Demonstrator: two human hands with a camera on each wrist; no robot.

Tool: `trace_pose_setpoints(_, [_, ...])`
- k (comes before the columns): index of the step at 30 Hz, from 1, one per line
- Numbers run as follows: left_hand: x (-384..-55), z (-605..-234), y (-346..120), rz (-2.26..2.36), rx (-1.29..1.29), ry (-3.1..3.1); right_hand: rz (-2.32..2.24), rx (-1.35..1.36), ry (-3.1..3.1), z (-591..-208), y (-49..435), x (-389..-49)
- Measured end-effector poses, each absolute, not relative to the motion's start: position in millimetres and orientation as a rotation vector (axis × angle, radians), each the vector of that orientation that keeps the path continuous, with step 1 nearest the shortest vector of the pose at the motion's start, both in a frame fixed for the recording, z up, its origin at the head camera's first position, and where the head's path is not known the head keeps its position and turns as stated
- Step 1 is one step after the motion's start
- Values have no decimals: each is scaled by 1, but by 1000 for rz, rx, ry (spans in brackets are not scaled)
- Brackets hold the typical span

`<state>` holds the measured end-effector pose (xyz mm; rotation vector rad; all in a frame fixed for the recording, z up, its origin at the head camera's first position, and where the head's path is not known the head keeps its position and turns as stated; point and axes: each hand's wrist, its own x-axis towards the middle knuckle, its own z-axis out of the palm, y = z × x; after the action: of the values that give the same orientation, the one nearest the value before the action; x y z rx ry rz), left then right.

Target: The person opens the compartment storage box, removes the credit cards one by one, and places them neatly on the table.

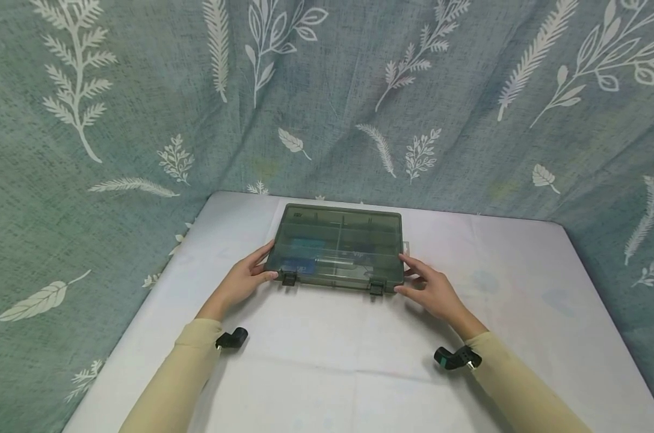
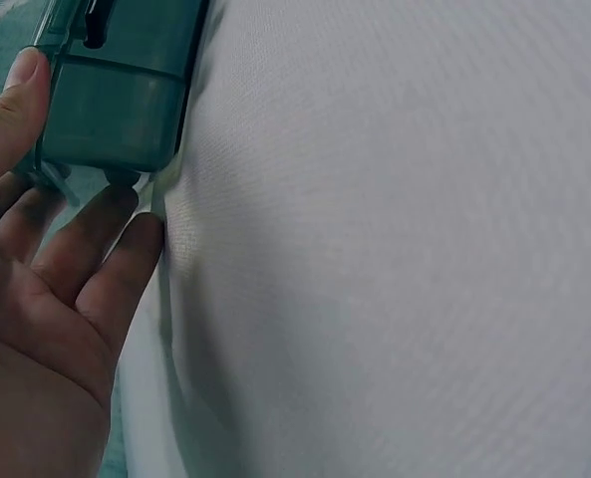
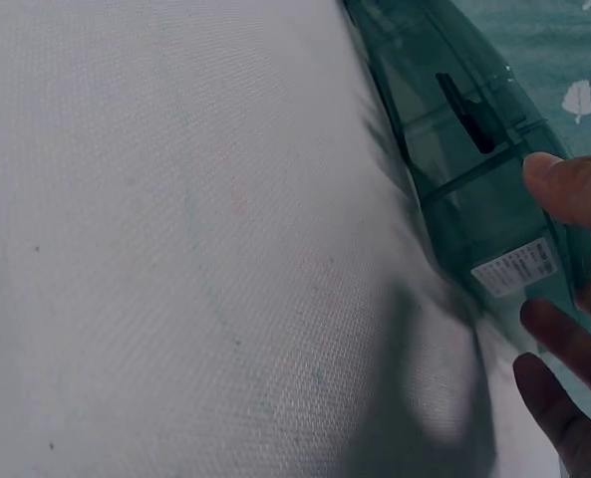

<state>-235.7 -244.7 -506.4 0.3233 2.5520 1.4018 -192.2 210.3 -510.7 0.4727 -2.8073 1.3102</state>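
A dark green see-through compartment box lies on the white cloth with its lid down. Its two front latches face me. Under the lid, blue items show dimly in the front left part. My left hand holds the box's left end, thumb at the front corner and fingers along the side. At the opposite end, my right hand grips the right side, its thumb on the front corner. The right wrist view shows a white printed label on the box near those fingers.
White cloth covers the table. Behind it and on both sides hangs a green curtain with white leaf prints. A black wrist camera sits at the left cuff, and another camera at the right one.
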Motion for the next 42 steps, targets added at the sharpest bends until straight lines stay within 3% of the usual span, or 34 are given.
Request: trace_pose_setpoints(42, [-216,-477,-246,1202,387,2692,1282,431,-2739,-483,220,-172])
